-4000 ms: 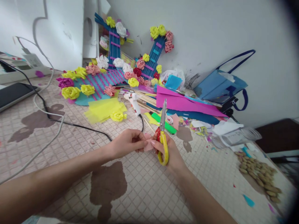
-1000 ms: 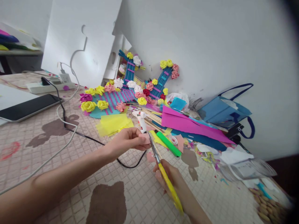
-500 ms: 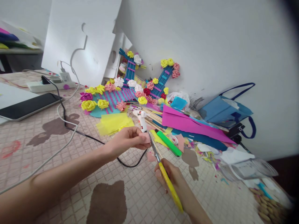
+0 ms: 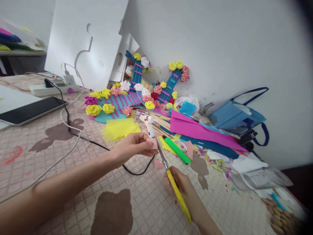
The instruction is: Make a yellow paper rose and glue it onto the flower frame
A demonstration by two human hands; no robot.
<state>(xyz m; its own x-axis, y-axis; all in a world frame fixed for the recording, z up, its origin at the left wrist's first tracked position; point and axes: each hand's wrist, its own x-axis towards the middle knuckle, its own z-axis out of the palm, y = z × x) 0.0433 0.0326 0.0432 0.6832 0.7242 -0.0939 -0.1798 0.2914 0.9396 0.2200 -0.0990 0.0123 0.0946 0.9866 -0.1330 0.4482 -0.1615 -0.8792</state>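
Between the thumb and fingers of my left hand (image 4: 135, 145) is a small pink piece of paper (image 4: 153, 143). My right hand (image 4: 184, 186) is closed around the yellow handle of a pair of scissors (image 4: 178, 192). The scissor blades point up and away, with their tips right beside the paper's right edge; I cannot tell whether they touch it. Just behind the paper stands a white glue gun (image 4: 150, 127). Another pink paper scrap (image 4: 158, 164) lies on the table below the blades.
Paper-flower decorations on blue stick frames (image 4: 133, 98) stand at the back. Yellow sheets (image 4: 121, 129), a green marker (image 4: 177, 150) and magenta paper (image 4: 200, 132) lie around my hands. A black cable (image 4: 93, 142) runs under my left arm. A phone (image 4: 34, 109) lies left, a blue bag (image 4: 234, 116) right.
The scissor tips have shifted slightly right, and more of the pink paper's face shows. Both hands keep their grips, with almost no other movement.
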